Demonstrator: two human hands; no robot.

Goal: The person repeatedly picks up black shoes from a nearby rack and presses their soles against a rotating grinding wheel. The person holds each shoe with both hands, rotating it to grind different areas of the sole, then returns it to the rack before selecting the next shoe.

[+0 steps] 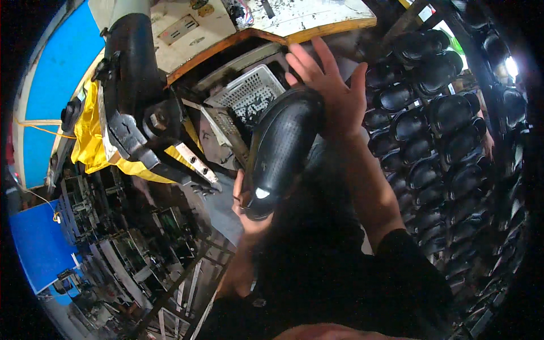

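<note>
A glossy black shoe (283, 150) with a finely dotted surface stands slantwise in front of my body. Its near end rests in my left hand (252, 212), whose fingers are wrapped around it from the left and below. At the shoe's far end, on the right, is my right hand (334, 90). Its fingers are stretched out and spread; the heel of the palm lies close against the shoe, but I cannot tell whether it touches. Left of the shoe, a black machine (133, 96) reaches down with a jointed metal arm ending in a pale bar (195, 161).
A white plastic basket (266, 76) with black scraps stands beyond the shoe, under a wood-edged worktop (334, 28). Racks of similar black shoes (430, 124) fill the right side. Yellow sheeting (88, 136) hangs behind the machine. Metal frames and parts (119, 249) crowd the lower left.
</note>
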